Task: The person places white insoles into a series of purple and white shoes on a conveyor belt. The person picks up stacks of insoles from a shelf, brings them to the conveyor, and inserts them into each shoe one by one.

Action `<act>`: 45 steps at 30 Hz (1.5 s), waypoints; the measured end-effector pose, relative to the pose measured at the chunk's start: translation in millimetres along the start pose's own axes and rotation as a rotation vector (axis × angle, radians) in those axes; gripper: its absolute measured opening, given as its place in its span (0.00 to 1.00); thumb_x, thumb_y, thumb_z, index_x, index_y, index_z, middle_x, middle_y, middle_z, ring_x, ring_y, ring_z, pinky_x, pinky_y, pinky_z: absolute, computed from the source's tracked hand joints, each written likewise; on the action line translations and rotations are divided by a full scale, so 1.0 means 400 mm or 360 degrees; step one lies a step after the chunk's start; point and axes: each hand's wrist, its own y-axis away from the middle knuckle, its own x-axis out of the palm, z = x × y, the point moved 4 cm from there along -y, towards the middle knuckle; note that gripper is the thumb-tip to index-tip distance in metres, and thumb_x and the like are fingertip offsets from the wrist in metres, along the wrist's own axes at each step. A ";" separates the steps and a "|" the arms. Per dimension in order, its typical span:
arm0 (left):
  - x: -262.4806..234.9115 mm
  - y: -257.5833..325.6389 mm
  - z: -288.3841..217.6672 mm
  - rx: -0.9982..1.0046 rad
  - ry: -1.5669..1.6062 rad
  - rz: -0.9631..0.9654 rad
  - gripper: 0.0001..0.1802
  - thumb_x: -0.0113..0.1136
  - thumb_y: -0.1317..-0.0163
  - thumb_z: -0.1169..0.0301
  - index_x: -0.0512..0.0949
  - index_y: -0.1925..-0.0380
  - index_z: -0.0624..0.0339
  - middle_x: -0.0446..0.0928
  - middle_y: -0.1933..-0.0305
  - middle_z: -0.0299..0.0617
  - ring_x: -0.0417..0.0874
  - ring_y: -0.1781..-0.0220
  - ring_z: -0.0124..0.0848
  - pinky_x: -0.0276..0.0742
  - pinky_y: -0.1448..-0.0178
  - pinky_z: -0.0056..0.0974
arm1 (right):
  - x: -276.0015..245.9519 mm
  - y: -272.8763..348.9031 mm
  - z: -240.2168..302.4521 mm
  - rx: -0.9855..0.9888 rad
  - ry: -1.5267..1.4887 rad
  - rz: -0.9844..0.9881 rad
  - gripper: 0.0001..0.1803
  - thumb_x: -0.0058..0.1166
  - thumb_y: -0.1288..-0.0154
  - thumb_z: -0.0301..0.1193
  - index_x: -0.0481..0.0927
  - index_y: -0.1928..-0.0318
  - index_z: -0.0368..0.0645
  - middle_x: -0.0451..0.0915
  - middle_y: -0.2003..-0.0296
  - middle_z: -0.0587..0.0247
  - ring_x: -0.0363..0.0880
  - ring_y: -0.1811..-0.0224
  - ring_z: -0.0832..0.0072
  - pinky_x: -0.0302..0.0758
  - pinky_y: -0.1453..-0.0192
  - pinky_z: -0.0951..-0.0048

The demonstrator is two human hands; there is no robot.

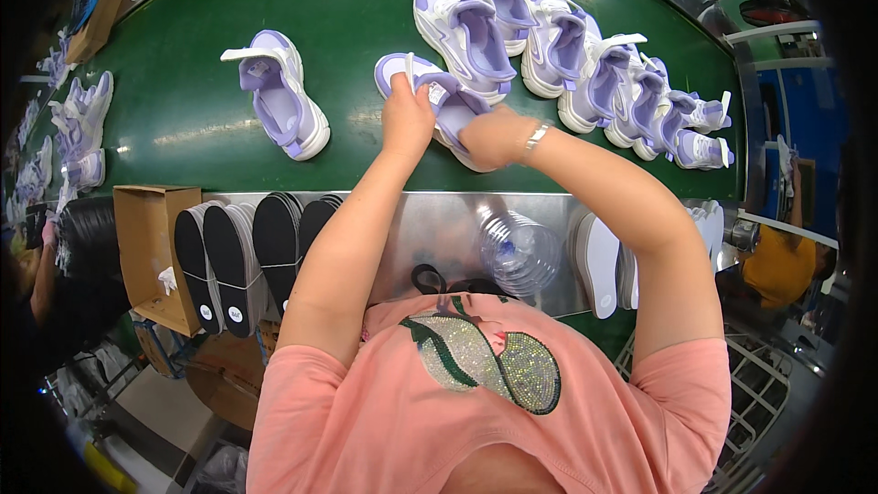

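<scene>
Both my hands are on one white and lavender sneaker (pixel 459 112), its toe turned toward the far left. My left hand (pixel 409 117) pinches its front part beside the white strap, thumb near the tongue. At the heel end, my right hand (pixel 497 138) is closed around the collar; some of its fingers are hidden and slightly blurred. A single matching sneaker (pixel 283 96) lies to the left with its strap pulled out. Close by on the right, several more sneakers (pixel 457 26) stand in a slanting row on the green work surface (pixel 352 14).
A metal ledge (pixel 416 233) along the near edge bears stacked black insoles (pixel 226 261), white insoles (pixel 599 265) and a clear plastic bottle (pixel 530 256). An open cardboard box (pixel 137 252) stands left. More sneakers (pixel 84 123) lie far left. A person in yellow (pixel 779 267) is at right.
</scene>
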 end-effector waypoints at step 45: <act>0.135 -0.051 -0.176 0.0319 0.0062 0.0033 0.17 0.52 0.45 0.60 0.72 0.66 0.65 0.75 0.72 0.51 0.76 0.69 0.45 0.70 0.62 0.41 | 0.196 0.492 -0.185 0.0198 -0.0431 -0.1768 0.07 0.54 0.56 0.28 0.74 0.73 0.41 0.71 0.68 0.57 0.73 0.73 0.63 0.71 0.71 0.71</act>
